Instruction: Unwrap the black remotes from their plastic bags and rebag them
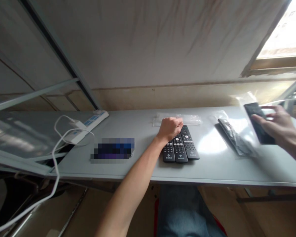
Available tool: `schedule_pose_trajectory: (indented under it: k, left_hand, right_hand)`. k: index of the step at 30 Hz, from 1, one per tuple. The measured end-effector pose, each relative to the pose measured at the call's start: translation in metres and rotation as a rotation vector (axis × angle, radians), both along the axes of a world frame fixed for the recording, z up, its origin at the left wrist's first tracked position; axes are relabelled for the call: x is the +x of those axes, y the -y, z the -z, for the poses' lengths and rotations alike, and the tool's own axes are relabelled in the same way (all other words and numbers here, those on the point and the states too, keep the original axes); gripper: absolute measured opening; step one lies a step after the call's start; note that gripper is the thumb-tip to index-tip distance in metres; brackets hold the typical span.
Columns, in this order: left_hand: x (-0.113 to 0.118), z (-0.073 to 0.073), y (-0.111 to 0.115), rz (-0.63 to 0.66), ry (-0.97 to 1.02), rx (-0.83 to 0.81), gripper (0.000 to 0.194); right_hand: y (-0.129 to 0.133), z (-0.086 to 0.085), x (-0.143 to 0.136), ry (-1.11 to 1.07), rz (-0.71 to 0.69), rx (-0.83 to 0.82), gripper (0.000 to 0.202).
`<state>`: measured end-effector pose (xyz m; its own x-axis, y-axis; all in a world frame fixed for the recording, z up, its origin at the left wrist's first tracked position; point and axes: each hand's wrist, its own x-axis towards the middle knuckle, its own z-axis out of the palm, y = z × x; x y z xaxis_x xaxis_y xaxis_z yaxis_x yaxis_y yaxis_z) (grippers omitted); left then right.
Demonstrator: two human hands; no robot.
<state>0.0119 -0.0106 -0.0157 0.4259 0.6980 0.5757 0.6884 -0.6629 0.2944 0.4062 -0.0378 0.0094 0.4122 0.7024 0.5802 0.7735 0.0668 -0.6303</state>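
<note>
Three black remotes [180, 151] lie side by side on the grey table, keys up. My left hand [170, 128] is closed over their far ends; what its fingers hold, if anything, is hidden. Flat clear plastic bags [191, 119] lie just behind it. On the right, my right hand [277, 121] grips a dark flat object in a clear bag [258, 123], raised above the table and blurred. Between the hands, a bagged remote [233, 136] rests on the table.
A phone-like object, pixelated [113, 149], lies on the left of the table [138, 171]. Behind it are a white power strip [90, 126] and a white cable [54, 164]. Metal frame posts stand at both sides, with a wall behind.
</note>
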Motion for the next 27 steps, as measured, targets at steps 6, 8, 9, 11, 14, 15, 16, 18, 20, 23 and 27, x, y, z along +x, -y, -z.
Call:
schedule_pose_trajectory:
  k: [6, 8, 9, 11, 14, 15, 16, 18, 20, 23, 27]
  left_hand:
    - [0.001, -0.011, 0.005, 0.184, 0.208, 0.148, 0.047]
    - [0.003, -0.012, 0.006, 0.241, 0.346, 0.077, 0.062]
    - [0.004, -0.012, 0.007, 0.252, 0.432, 0.032, 0.071]
    - [0.006, -0.012, 0.007, 0.261, 0.609, -0.072, 0.079]
    - [0.006, -0.012, 0.004, 0.252, 0.822, -0.284, 0.068]
    - [0.005, -0.012, 0.003, 0.235, 0.88, -0.364, 0.064]
    - [0.004, -0.012, 0.001, 0.21, 0.937, -0.432, 0.062]
    - [0.001, -0.012, -0.002, 0.16, 1.027, -0.525, 0.06]
    - [-0.001, -0.011, -0.005, 0.138, 1.078, -0.57, 0.059]
    - [-0.002, -0.011, -0.007, 0.116, 1.166, -0.596, 0.056]
    - [-0.004, -0.011, -0.01, -0.021, 1.38, -0.549, 0.059]
  right_hand:
    - [0.036, -0.023, -0.091, 0.077, -0.247, 0.357, 0.049]
    - [0.03, -0.033, -0.13, 0.02, -0.384, 0.333, 0.035]
    - [0.022, -0.036, -0.148, -0.079, -0.474, 0.318, 0.037]
    - [0.002, -0.037, -0.18, -0.303, -0.695, 0.264, 0.041]
    - [-0.024, -0.022, -0.212, -0.435, -0.872, 0.157, 0.042]
    - [-0.028, -0.014, -0.218, -0.437, -0.873, 0.133, 0.04]
    - [-0.03, -0.006, -0.222, -0.421, -0.86, 0.104, 0.038]
    - [-0.026, 0.007, -0.224, -0.329, -0.819, 0.076, 0.034]
    - [-0.018, 0.014, -0.221, -0.204, -0.791, 0.069, 0.031]
    - [-0.012, 0.015, -0.215, -0.104, -0.731, 0.084, 0.031]
    - [-0.015, 0.013, -0.212, -0.302, -0.558, 0.053, 0.046]
